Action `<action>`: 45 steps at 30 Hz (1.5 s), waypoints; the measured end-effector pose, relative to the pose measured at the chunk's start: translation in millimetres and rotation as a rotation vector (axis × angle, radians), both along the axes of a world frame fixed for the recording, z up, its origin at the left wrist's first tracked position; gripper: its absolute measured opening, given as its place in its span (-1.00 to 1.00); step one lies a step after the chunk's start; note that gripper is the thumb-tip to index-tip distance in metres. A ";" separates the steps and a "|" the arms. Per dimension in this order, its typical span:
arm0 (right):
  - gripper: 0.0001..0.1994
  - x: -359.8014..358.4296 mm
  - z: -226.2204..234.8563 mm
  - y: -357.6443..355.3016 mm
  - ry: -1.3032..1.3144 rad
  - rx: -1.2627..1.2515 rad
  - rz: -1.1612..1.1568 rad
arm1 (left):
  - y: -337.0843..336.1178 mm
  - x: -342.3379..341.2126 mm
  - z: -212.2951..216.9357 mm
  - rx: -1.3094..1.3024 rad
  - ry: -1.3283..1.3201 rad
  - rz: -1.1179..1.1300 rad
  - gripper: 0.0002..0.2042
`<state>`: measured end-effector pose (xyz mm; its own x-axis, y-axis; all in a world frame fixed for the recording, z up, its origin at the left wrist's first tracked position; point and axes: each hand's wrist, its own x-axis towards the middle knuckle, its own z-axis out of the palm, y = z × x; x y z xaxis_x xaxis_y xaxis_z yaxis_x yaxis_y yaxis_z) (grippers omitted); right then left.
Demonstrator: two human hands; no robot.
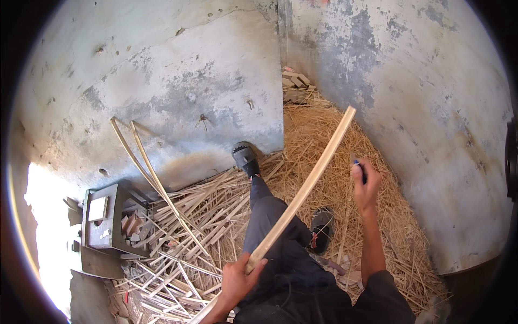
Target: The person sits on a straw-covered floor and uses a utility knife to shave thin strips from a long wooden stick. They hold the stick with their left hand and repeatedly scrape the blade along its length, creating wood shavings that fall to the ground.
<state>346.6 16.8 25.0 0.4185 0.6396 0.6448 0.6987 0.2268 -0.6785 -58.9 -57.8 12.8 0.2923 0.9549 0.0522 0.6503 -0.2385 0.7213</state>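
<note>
A long, pale, flat bamboo strip slants toward one o'clock, its lower end clasped in the left hand. At three o'clock of it, the right hand is fisted around a small dark tool.

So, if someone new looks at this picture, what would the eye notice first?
First, the long pale wooden strip crossing the middle on a slant, gripped at its lower end by the left hand. The right hand, raised at the right, holds a small dark tool. Below lie a heap of split strips at the left and straw shavings in the wall corner.
</note>
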 end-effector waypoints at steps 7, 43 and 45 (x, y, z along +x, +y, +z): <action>-0.66 -92.1 -24.4 -27.9 -0.048 -0.039 0.378 | 22.7 29.5 19.0 -0.053 -0.177 0.022 -0.64; -0.67 -74.4 -12.2 -7.6 -0.155 0.081 0.167 | 16.8 34.8 31.7 0.049 -0.033 0.011 -0.68; -0.57 -48.7 -13.0 11.2 -0.113 0.079 0.094 | 8.1 25.0 25.0 0.017 -0.004 0.025 -0.68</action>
<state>297.9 28.0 12.1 0.2818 0.6177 0.7342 0.7426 0.3441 -0.5746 -33.9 -49.7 37.8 0.2677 0.9610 0.0692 0.6535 -0.2339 0.7199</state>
